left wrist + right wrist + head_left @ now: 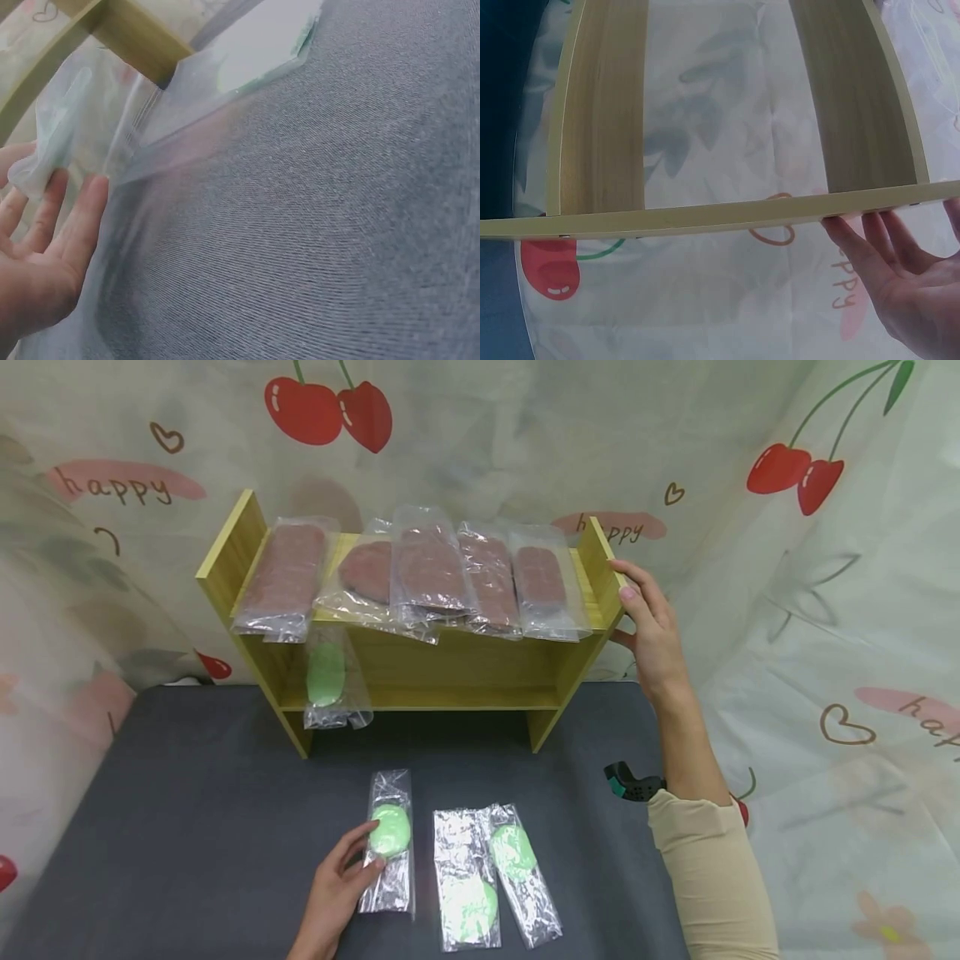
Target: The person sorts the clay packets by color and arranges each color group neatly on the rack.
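In the head view my left hand [333,889] pinches a clear plastic bag [390,893] with a light green round piece [392,833] inside. Its fingertips and thumb meet the edge of that piece. The left wrist view shows the whitish bag [60,139] between the fingers. Up at the wooden shelf [457,662], my right hand [652,627] has its fingertips against the top of the right side panel [596,556]. Seen from the right wrist, those fingers [855,244] lie fairly straight against the panel's outer face.
Two more bags with green pieces, a left one [447,843] and a right one [536,910], lie on the dark table [187,827]. Several bags of reddish-brown slabs [288,568] cover the shelf top. One green-filled bag [326,672] overhangs the lower board. A printed curtain [480,452] surrounds everything.
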Motion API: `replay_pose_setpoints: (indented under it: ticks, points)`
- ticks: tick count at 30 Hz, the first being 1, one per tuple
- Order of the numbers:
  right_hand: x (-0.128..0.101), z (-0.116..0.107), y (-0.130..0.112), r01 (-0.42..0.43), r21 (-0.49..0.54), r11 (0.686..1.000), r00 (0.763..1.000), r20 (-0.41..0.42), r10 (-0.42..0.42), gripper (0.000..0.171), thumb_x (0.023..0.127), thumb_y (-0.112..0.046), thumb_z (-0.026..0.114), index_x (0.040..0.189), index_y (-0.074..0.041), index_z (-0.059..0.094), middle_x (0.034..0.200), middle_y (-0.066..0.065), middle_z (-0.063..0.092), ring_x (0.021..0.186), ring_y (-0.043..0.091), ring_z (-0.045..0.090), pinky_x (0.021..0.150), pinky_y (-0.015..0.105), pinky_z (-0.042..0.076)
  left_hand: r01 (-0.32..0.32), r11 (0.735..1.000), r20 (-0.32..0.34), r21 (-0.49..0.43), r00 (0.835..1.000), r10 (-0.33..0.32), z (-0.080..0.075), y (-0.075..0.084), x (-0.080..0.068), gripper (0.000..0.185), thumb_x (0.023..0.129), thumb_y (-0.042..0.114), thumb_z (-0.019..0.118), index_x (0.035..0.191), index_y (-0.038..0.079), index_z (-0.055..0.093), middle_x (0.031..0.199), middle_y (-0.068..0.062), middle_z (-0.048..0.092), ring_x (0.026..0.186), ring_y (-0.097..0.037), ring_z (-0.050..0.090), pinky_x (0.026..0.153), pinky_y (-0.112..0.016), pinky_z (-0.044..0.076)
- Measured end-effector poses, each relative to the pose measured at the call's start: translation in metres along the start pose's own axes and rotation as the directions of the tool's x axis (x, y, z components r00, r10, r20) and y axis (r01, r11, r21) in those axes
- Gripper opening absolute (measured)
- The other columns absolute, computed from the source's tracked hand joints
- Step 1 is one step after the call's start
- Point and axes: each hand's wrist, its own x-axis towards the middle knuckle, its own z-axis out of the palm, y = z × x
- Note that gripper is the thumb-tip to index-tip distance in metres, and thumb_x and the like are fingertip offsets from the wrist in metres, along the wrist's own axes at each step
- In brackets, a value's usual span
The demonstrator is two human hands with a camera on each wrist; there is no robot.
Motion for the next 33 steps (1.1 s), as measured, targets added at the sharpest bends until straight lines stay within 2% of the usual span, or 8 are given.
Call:
replay_pose_setpoints:
  ticks: [3, 7, 10, 13, 21, 33]
  points:
    - [0.000, 0.000, 0.000, -0.001, 0.000, 1.000, 1.000, 0.000, 0.001, 0.039, 0.105, -0.029, 0.048, 0.142, -0.021, 0.053, 0.139, 0.009, 0.047, 0.114, 0.027, 0.048, 0.084, 0.039, 0.049, -0.022, 1.000, 0.016, 0.012, 1.000, 0.022, 0.001, 0.003, -0.001, 0.056, 0.087, 0.010, 0.076, 0.139, 0.017, 0.056, 0.143, -0.006, 0.048, 0.114, -0.013, 0.058, 0.085, -0.028, 0.053]
    - [-0.001, 0.000, 0.000, -0.001, 0.004, 1.000, 1.000, -0.003, 0.001, 0.039, 0.105, -0.029, 0.048, 0.142, -0.020, 0.053, 0.138, 0.010, 0.047, 0.113, 0.026, 0.048, 0.083, 0.039, 0.049, -0.058, 0.998, 0.046, -0.007, 0.997, 0.058, 0.004, 0.010, -0.001, 0.058, 0.088, 0.011, 0.076, 0.142, 0.017, 0.053, 0.147, -0.004, 0.045, 0.121, -0.013, 0.052, 0.087, -0.030, 0.053]
    - [-0.001, 0.000, 0.001, -0.001, 0.005, 1.000, 1.000, -0.006, 0.001, 0.039, 0.105, -0.030, 0.048, 0.142, -0.021, 0.053, 0.137, 0.009, 0.046, 0.112, 0.026, 0.049, 0.083, 0.038, 0.050, -0.094, 0.995, 0.061, -0.034, 0.994, 0.096, 0.008, 0.020, -0.002, 0.059, 0.088, 0.009, 0.075, 0.142, 0.014, 0.051, 0.147, -0.007, 0.044, 0.116, -0.018, 0.058, 0.087, -0.030, 0.053]
    - [-0.002, -0.001, 0.001, -0.001, 0.005, 1.000, 1.000, -0.009, 0.001, 0.039, 0.105, -0.030, 0.048, 0.142, -0.021, 0.054, 0.137, 0.009, 0.046, 0.111, 0.026, 0.049, 0.082, 0.037, 0.050, -0.131, 0.990, 0.062, -0.051, 0.989, 0.134, 0.011, 0.032, -0.002, 0.059, 0.089, 0.007, 0.073, 0.143, 0.012, 0.050, 0.149, -0.009, 0.042, 0.103, -0.023, 0.067, 0.085, -0.029, 0.054]
    - [-0.001, 0.000, 0.001, -0.003, 0.008, 1.000, 1.000, -0.008, 0.003, 0.039, 0.105, -0.030, 0.049, 0.142, -0.021, 0.054, 0.137, 0.009, 0.047, 0.112, 0.026, 0.049, 0.083, 0.038, 0.049, -0.214, 0.972, 0.087, -0.099, 0.971, 0.222, 0.017, 0.060, -0.004, 0.056, 0.092, 0.001, 0.069, 0.143, 0.008, 0.048, 0.147, -0.013, 0.042, 0.084, -0.023, 0.072, 0.069, -0.026, 0.056]
    - [0.000, 0.001, 0.001, 0.002, 0.006, 1.000, 1.000, -0.006, -0.002, 0.039, 0.104, -0.031, 0.049, 0.142, -0.021, 0.053, 0.137, 0.009, 0.046, 0.111, 0.026, 0.049, 0.084, 0.039, 0.049, -0.303, 0.942, 0.084, -0.148, 0.945, 0.317, 0.019, 0.088, 0.001, 0.054, 0.092, -0.005, 0.065, 0.142, 0.001, 0.047, 0.145, -0.013, 0.039, 0.087, -0.023, 0.072, 0.065, -0.023, 0.054]
